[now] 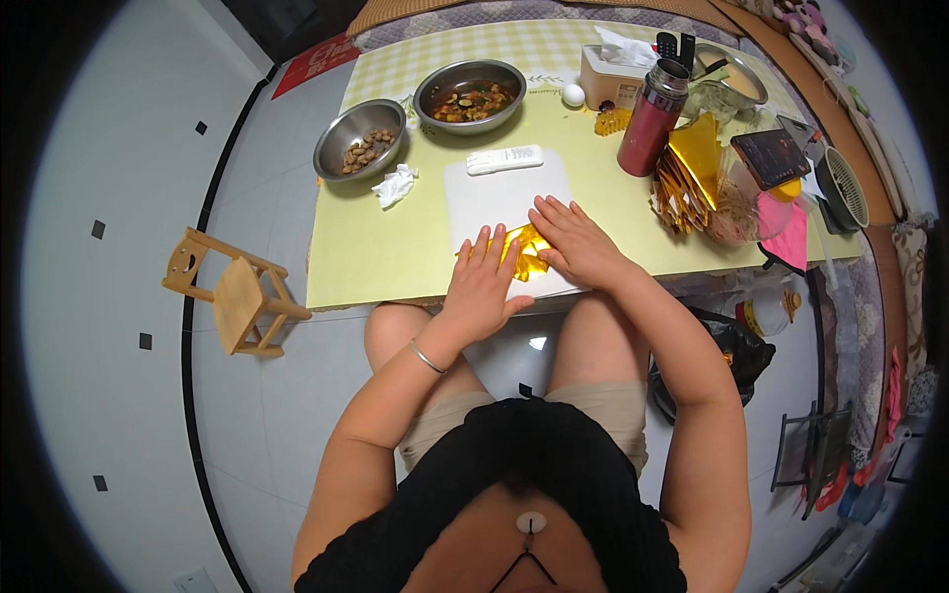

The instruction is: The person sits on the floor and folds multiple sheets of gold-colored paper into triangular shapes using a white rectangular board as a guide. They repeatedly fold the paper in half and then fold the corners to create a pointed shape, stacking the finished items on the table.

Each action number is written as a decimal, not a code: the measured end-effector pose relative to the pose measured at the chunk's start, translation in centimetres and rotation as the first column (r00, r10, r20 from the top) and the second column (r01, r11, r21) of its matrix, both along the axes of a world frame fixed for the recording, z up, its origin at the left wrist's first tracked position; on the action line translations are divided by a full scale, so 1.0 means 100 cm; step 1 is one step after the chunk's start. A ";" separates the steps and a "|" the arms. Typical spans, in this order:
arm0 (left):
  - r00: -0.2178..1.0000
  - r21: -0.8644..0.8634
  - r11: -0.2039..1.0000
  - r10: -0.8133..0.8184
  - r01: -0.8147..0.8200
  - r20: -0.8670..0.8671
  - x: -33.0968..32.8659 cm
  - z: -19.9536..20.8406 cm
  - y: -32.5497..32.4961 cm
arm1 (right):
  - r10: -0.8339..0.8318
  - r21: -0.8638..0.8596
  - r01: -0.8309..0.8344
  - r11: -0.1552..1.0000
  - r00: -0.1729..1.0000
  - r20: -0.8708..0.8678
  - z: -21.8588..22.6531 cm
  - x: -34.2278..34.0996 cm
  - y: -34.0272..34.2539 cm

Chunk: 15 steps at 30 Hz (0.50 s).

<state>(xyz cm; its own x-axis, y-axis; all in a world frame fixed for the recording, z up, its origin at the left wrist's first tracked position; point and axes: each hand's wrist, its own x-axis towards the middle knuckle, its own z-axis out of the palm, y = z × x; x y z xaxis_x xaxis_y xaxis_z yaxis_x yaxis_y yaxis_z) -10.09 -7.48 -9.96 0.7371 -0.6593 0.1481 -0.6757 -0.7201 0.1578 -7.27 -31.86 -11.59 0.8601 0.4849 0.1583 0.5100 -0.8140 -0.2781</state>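
A piece of shiny gold foil paper (531, 265), creased and folded, lies on a white board (465, 203) near the table's front edge. My left hand (481, 282) rests flat on the left part of the foil, its fingers stretched out and pointing away from me. From the other side my right hand (581, 245) lies flat over the foil's right end, fingers extended. The palms hide parts of the foil. Past the fingertips, a white oblong object (504, 159) sits on the far end of the board.
Metal bowls of nuts (346, 170) and cooked food (425, 107) stand far left, by a crumpled tissue (396, 186). At right are a red thermos (647, 128), a stack of folded gold paper (692, 168) and a tissue box (599, 79). A small wooden chair (240, 296) stands left of the table.
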 end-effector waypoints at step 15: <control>0.996 -0.307 0.947 -0.091 0.094 0.025 0.003 -0.002 0.049 | 0.148 0.174 -0.137 0.975 0.988 -0.054 0.012 -0.003 -0.024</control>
